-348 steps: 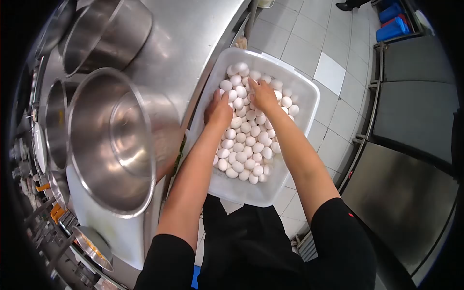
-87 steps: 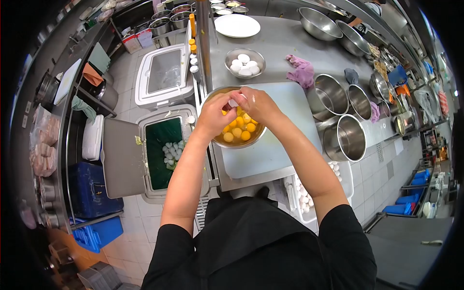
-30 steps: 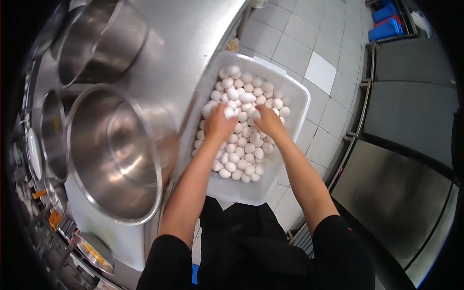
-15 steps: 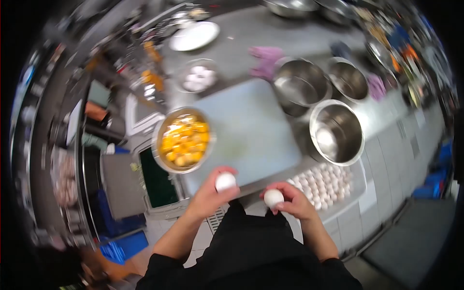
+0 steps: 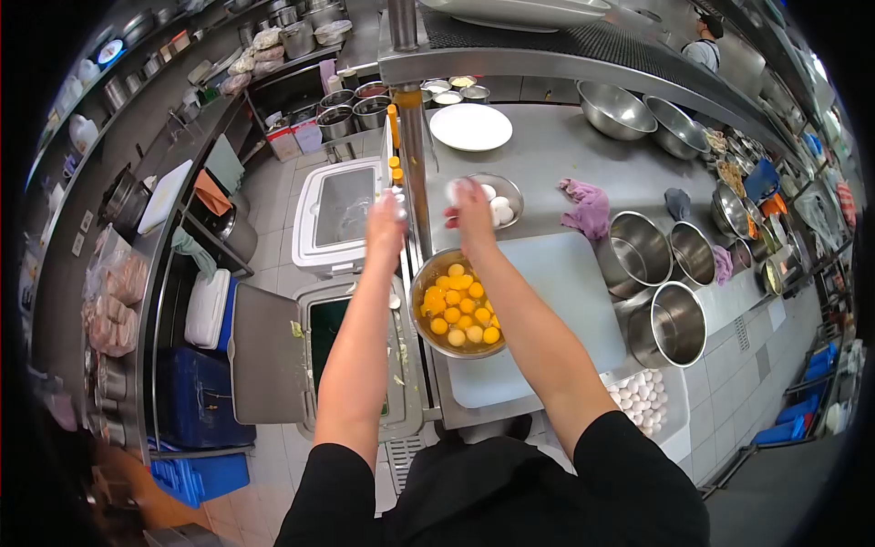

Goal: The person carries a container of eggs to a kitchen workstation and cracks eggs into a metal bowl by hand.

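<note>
My right hand [image 5: 472, 219] is blurred at the near left edge of a small metal bowl [image 5: 518, 208], its fingers round a white egg [image 5: 455, 190]. Several white eggs [image 5: 500, 209] lie in that bowl. My left hand [image 5: 385, 232] is raised to the left of it, beside the steel post; its fingers are smeared by motion, and I cannot make out whether the white patch at them is an egg or bottle caps. Nearer to me, a larger metal bowl [image 5: 421, 319] holds many yolks in clear egg white, partly behind my right forearm.
A pale cutting board [image 5: 565, 301] lies right of the yolk bowl. Steel pots [image 5: 670, 324], a purple cloth [image 5: 586, 208] and a white plate [image 5: 471, 127] stand on the counter. Below right is a tub of eggs [image 5: 643, 401]; an open bin [image 5: 273, 356] is at left. A person [image 5: 704, 50] is far off.
The view has turned and levelled over the counter. Both hands have moved from the counter's near edge, each with an egg, forward past the yolk bowl; my right hand is now at the small egg bowl.
</note>
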`<state>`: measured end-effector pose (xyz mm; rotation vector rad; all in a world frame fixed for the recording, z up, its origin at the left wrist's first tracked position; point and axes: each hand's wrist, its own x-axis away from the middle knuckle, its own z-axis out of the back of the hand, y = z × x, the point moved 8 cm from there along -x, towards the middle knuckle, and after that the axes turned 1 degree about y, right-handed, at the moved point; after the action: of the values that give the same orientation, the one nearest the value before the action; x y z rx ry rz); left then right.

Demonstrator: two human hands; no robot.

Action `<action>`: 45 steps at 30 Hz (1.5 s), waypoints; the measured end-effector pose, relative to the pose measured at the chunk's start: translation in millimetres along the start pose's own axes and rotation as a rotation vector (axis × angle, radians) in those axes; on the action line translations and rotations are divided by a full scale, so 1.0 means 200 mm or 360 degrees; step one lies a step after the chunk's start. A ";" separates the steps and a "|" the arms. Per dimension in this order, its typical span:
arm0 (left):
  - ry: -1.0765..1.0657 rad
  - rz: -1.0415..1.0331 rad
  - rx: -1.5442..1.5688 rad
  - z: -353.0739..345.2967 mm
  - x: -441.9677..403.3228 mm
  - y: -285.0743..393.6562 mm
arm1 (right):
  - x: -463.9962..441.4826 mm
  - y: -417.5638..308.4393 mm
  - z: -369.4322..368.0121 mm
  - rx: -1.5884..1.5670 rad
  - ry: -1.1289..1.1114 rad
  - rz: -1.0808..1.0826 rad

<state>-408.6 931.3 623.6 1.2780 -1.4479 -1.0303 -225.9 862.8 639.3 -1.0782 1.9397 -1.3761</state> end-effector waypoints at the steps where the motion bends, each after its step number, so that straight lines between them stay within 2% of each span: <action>1: -0.0183 0.0105 -0.0255 -0.09 0.10 0.02 | 0.01 0.02 -0.03 -0.0001 0.0003 -0.0011; 3: -0.0227 0.0199 -0.0188 -0.08 0.17 0.10 | 0.05 0.04 -0.16 0.0035 -0.0391 -0.0083; 4: -0.0274 0.0284 -0.0115 -0.08 0.19 0.10 | 0.09 0.01 -0.14 -0.0212 -0.0416 -0.0158; 5: -0.0270 0.0292 -0.0121 -0.05 0.22 0.09 | 0.13 -0.02 -0.12 -0.0215 -0.0413 -0.0168; 7: -0.0529 0.0398 0.0084 -0.07 0.33 0.08 | 0.21 -0.03 -0.07 -0.0156 -0.0514 -0.0328; 8: -0.0554 0.0523 0.0137 -0.10 0.40 0.07 | 0.25 -0.05 -0.04 0.0045 -0.0590 -0.0241; 9: -0.0549 0.0531 0.0132 -0.11 0.43 0.06 | 0.26 -0.04 -0.01 0.0042 -0.0588 -0.0251; 11: -0.0872 0.0632 0.0176 -0.20 0.52 0.03 | 0.30 -0.12 -0.01 0.0724 -0.0833 0.0256; 13: -0.0934 0.0666 0.0177 -0.24 0.60 0.03 | 0.34 -0.13 0.07 0.0749 -0.0787 0.0189; 15: -0.0952 0.0729 0.0029 -0.25 0.67 0.00 | 0.40 -0.22 0.11 0.1047 -0.0704 0.0702; 16: -0.0979 0.0775 0.0012 -0.26 0.69 -0.03 | 0.41 -0.25 0.14 0.1254 -0.0683 0.0849; 19: -0.0958 0.0878 -0.0116 -0.28 0.77 -0.03 | 0.43 -0.27 0.21 0.1482 -0.0692 0.0928; 21: -0.0965 0.0884 -0.0205 -0.29 0.79 -0.02 | 0.46 -0.30 0.25 0.1533 -0.0671 0.0909; 24: -0.0865 0.0639 -0.0610 -0.31 0.80 0.06 | 0.50 -0.35 0.27 0.1601 -0.0617 0.0923; 25: -0.0857 0.0648 -0.0610 -0.31 0.81 0.07 | 0.52 -0.38 0.26 0.1575 -0.0593 0.0956; 27: -0.0868 0.0342 -0.0751 -0.30 0.80 0.15 | 0.54 -0.40 0.26 0.1545 -0.0576 0.0979; 29: -0.0781 0.0259 -0.0771 -0.24 0.81 0.18 | 0.55 -0.40 0.27 0.1153 -0.0681 0.0885; 30: -0.0743 0.0132 -0.0786 -0.19 0.80 0.22 | 0.56 -0.42 0.27 0.1157 -0.0690 0.0885; 31: -0.0704 0.0007 -0.0800 -0.12 0.80 0.26 | 0.54 -0.38 0.30 0.1165 -0.0703 0.0538; 32: -0.0656 0.0051 -0.0914 0.01 0.77 0.24 | 0.54 -0.32 0.33 0.1167 -0.0711 0.0190; 33: -0.0649 0.0052 -0.0908 0.12 0.76 0.22 | 0.54 -0.29 0.35 0.1172 -0.0718 0.0190; 35: -0.0569 -0.0102 -0.1640 0.36 0.74 0.18 | 0.56 -0.10 0.38 0.0400 -0.0803 -0.0443; 36: -0.0566 -0.0105 -0.1632 0.50 0.69 0.07 | 0.57 -0.07 0.39 0.0408 -0.0806 -0.0439; 38: 0.0258 -0.0987 -0.2531 0.74 0.64 0.07 | 0.63 0.02 0.39 0.0048 -0.0790 -0.0789; 39: 0.0266 -0.0983 -0.2521 0.66 0.67 0.12 | 0.63 0.03 0.38 0.0060 -0.0794 -0.0788; 41: -0.0227 -0.0640 -0.1520 0.31 0.77 0.21 | 0.66 0.09 0.37 0.0158 -0.0791 -0.0943; 43: -0.0770 -0.0503 -0.1214 -0.02 0.86 0.13 | 0.67 0.09 0.35 0.0192 -0.0789 -0.0949; 45: -0.1059 -0.0471 -0.1094 -0.24 0.94 0.13 | 0.68 0.09 0.34 0.0221 -0.0774 -0.0949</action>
<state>-374.9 745.8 679.0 0.6662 -1.1803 -2.0729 -251.5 716.3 603.3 -1.8114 1.2009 -1.3344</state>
